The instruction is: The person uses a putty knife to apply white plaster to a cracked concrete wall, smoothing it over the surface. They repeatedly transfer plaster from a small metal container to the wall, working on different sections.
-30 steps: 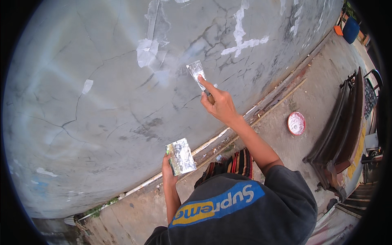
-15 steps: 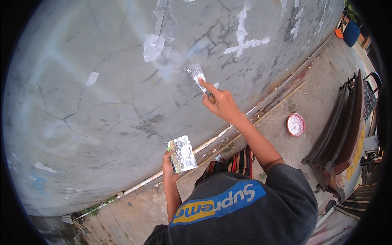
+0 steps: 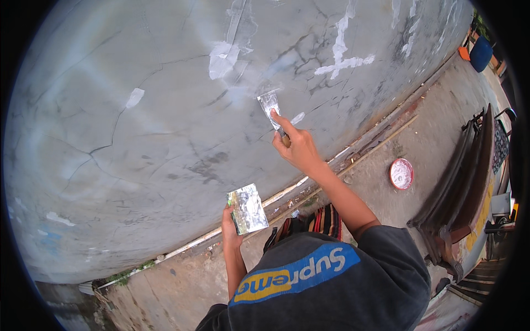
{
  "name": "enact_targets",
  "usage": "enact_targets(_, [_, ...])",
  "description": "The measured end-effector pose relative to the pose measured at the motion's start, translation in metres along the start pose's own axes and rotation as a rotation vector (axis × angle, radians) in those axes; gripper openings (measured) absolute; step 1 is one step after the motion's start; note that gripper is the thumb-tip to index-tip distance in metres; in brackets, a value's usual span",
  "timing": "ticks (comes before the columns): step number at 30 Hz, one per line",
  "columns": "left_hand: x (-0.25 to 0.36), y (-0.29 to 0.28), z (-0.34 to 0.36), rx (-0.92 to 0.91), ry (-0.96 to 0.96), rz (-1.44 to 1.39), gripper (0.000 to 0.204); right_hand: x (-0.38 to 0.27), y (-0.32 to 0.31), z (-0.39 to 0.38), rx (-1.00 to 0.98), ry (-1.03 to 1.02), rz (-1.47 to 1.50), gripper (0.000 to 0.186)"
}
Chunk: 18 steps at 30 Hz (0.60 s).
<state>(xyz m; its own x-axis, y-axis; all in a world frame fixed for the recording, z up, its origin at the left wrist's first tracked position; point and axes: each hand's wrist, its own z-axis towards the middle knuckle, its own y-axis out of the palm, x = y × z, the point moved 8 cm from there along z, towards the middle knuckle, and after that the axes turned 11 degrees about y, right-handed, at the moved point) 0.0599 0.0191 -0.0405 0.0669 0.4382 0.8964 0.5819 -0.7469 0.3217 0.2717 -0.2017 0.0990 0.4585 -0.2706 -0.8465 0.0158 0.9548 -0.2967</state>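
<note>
My right hand grips a putty knife with a wooden handle, its index finger pressed on the white-smeared blade. The blade lies against the cracked grey wall, with a faint light smear around its tip and a short white patch just to its right. Lower down, my left hand holds a small rectangular board smeared with white paste, its fingers partly hidden behind it. Other white patches mark the wall higher up.
A red-rimmed bowl of white paste sits on the concrete ground. Pale pipes or poles run along the wall's foot. Dark wooden furniture stands at the right, with a blue drum beyond. Striped cloth shows below me.
The view has shifted a little, moving the wall's marks rightward. The putty knife has slid down the wall, leaving a faint smear above its blade. My left hand still holds the board.
</note>
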Motion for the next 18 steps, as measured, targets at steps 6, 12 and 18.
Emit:
enact_targets(6, [-0.007,-0.001,0.003,0.014,0.0,-0.033,0.043,0.028,-0.013,-0.026,-0.001,0.101,0.022,0.057])
enact_targets(12, [0.004,0.006,0.006,-0.025,-0.009,0.003,0.043,0.022,-0.007,-0.003,0.126,0.026,0.083,0.053])
enact_targets(18, [0.008,0.005,0.005,-0.002,-0.02,0.007,0.042,0.044,-0.011,-0.029,-0.023,0.016,-0.038,0.059])
